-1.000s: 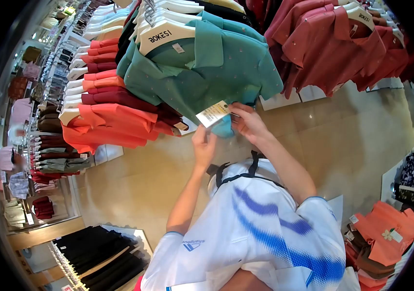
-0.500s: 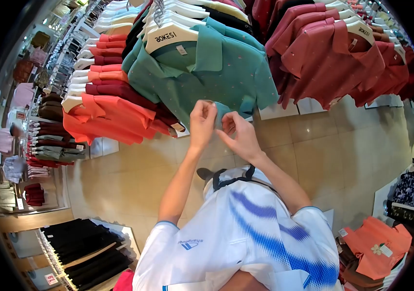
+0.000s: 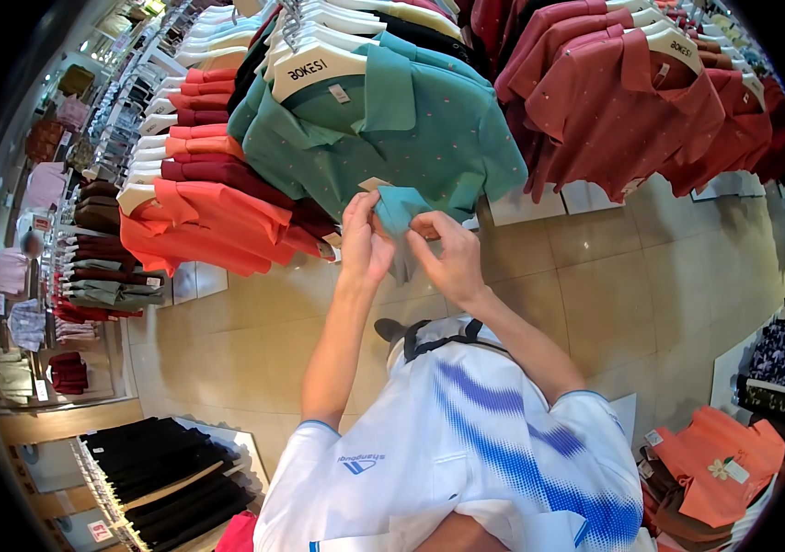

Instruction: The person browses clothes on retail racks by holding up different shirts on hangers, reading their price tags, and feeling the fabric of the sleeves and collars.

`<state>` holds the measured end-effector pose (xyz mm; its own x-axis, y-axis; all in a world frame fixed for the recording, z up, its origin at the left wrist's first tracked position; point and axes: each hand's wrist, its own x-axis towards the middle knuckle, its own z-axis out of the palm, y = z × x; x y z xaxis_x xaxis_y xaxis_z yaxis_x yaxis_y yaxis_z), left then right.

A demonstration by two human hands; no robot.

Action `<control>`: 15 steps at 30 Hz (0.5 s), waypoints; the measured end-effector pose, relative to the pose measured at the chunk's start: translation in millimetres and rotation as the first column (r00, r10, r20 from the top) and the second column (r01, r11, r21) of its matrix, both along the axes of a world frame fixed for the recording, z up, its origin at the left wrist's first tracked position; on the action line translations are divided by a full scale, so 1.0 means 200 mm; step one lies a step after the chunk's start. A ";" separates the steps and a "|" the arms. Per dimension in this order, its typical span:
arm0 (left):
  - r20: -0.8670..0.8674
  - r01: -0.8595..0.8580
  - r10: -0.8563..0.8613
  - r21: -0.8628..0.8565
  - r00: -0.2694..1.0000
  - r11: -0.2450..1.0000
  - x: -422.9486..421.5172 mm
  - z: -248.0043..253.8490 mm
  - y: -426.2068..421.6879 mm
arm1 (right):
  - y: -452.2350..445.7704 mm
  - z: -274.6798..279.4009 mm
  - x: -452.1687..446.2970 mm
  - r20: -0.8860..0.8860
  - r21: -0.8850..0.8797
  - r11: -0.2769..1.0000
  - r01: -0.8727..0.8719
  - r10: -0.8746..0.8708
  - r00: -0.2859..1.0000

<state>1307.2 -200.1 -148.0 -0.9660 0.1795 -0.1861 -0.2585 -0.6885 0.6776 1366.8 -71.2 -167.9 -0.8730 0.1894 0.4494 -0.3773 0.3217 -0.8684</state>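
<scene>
A teal polo shirt (image 3: 420, 138) with small light specks hangs on a white hanger (image 3: 319, 69) lettered BOKESI, in front of other hung shirts. Both my hands are at its lower edge. My left hand (image 3: 367, 241) is closed on the hem, part of which is turned up and shows a lighter blue-green side. A small pale tag (image 3: 374, 184) sticks out by the left fingertips. The fingers of my right hand (image 3: 447, 247) pinch the right part of the same turned-up hem.
Orange shirts (image 3: 199, 221) hang to the left and dark pink shirts (image 3: 613, 110) to the right. Folded black garments (image 3: 153, 460) lie on a stand at the lower left. An orange top (image 3: 719, 455) is at the lower right. Tiled floor (image 3: 595, 267) lies below.
The hem has been turned up further, showing more of its lighter side, and the pale tag has come into view. My left hand has shifted slightly left and opened its grip wider.
</scene>
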 end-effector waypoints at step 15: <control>-0.376 -0.198 0.043 -0.387 0.926 0.901 -0.01 0.05 -0.01 | 0.10 0.00 -0.06 0.192 -0.331 0.938 -0.099 0.170 0.967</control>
